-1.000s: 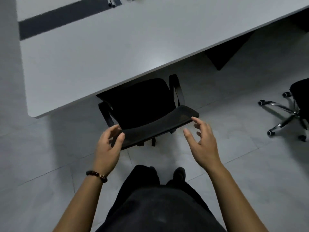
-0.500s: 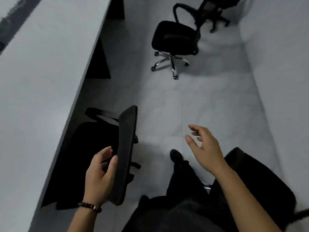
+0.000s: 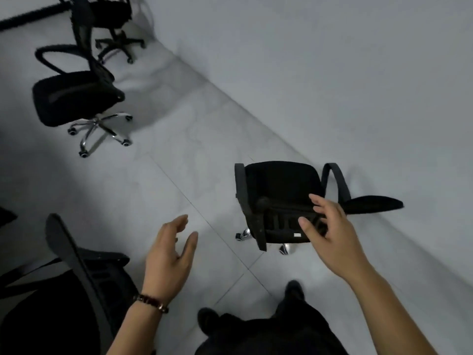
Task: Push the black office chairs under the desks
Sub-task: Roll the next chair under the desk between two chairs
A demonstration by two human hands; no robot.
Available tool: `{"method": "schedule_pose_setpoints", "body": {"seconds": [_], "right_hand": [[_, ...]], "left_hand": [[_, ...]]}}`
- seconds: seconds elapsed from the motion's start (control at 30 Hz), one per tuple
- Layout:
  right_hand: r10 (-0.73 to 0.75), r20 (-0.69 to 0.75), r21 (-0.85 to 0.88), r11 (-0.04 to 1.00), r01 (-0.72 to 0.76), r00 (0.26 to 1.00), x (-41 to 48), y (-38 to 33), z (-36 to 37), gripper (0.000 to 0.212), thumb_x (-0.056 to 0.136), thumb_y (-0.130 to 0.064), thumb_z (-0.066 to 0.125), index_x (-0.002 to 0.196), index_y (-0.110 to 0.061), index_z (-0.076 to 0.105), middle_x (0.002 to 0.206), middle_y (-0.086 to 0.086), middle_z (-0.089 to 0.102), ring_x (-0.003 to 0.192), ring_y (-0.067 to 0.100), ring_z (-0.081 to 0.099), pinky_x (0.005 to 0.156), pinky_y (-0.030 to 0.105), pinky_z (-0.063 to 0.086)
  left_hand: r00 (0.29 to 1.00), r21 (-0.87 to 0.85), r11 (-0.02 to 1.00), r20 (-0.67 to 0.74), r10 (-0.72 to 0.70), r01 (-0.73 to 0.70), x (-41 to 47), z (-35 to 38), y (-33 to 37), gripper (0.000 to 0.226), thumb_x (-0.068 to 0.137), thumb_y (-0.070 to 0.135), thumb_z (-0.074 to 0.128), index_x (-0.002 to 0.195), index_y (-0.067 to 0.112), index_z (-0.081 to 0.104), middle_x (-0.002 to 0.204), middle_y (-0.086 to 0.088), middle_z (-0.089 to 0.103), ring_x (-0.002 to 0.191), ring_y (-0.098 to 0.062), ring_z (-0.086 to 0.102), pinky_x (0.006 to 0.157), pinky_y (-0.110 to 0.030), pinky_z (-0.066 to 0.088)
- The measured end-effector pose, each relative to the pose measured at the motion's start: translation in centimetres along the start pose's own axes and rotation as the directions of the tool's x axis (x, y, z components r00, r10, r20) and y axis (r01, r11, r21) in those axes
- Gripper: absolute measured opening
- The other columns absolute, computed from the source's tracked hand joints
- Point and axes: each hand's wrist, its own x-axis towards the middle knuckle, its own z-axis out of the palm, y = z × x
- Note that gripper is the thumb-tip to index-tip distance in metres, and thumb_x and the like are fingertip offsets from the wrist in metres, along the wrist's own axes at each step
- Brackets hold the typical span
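A black office chair [image 3: 279, 185] stands on the grey floor near the wall, right of centre. My right hand [image 3: 330, 234] hovers over its lower back part with fingers spread and relaxed, holding nothing. My left hand [image 3: 170, 254] is open in the air above the floor tiles, also holding nothing. The backrest of another black chair [image 3: 74, 260] fills the lower left corner, just left of my left hand. Two more black chairs stand at the upper left: one with a chrome base [image 3: 74, 98] and one behind it [image 3: 107, 16]. No desk is in view.
A pale wall [image 3: 358, 85] runs diagonally from the top centre to the lower right, close behind the nearest chair. Grey floor tiles [image 3: 179, 162] lie open between the chairs. My legs and dark shoes [image 3: 294, 290] are at the bottom centre.
The view has swung to the right, away from the desk and the chair pushed under it. My left hand has let go of that chair's backrest. My right hand now reaches over another chair.
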Motion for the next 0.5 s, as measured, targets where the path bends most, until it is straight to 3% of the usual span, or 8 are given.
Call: {"method": "schedule_pose_setpoints", "body": {"seconds": [0.07, 0.27, 0.4, 0.5], "right_hand": [[0.041, -0.036, 0.023, 0.999, -0.040, 0.999, -0.5, 3.4, -2.2, 0.053, 0.092, -0.041, 0.059, 0.141, -0.034, 0.040, 0.134, -0.014, 0.043, 0.123, 0.001, 0.045, 0.092, 0.025, 0.042], [0.088, 0.026, 0.035, 0.995, -0.089, 0.996, -0.4, 13.4, -9.4, 0.054, 0.093, -0.041, 0.057, 0.142, -0.033, 0.037, 0.132, -0.014, 0.042, 0.119, 0.002, 0.044, 0.088, 0.016, 0.038], [0.097, 0.035, 0.077, 0.992, -0.099, 0.995, 1.6, 19.1, -14.2, 0.052, 0.093, -0.042, 0.057, 0.141, -0.033, 0.038, 0.129, -0.016, 0.042, 0.121, 0.003, 0.044, 0.095, 0.024, 0.037], [0.060, 0.067, 0.027, 0.998, -0.062, 0.996, 3.8, 21.9, -16.9, 0.050, 0.094, -0.040, 0.056, 0.140, -0.031, 0.040, 0.134, -0.009, 0.045, 0.124, 0.008, 0.046, 0.096, 0.026, 0.039]], "left_hand": [[0.999, -0.006, 0.999, 0.010, 0.034, -0.034, 0.2, 2.9, 2.4, 0.037, 0.089, 0.027, 0.059, 0.125, 0.017, 0.054, 0.120, 0.007, 0.059, 0.110, -0.005, 0.055, 0.089, -0.027, 0.047], [0.996, 0.031, 0.999, 0.084, -0.038, 0.036, -2.3, 14.1, 8.8, 0.038, 0.089, 0.025, 0.060, 0.125, 0.020, 0.052, 0.122, 0.002, 0.059, 0.110, -0.008, 0.056, 0.090, -0.032, 0.050], [0.980, -0.022, 0.986, 0.112, -0.162, 0.165, -3.3, 22.0, 13.6, 0.034, 0.091, 0.026, 0.058, 0.123, 0.024, 0.051, 0.120, 0.005, 0.059, 0.109, -0.006, 0.055, 0.091, -0.031, 0.049], [0.975, 0.013, 0.988, 0.161, -0.155, 0.155, -2.2, 26.5, 16.8, 0.029, 0.091, 0.027, 0.058, 0.119, 0.028, 0.052, 0.117, 0.009, 0.057, 0.108, -0.006, 0.054, 0.092, -0.033, 0.049]]}}
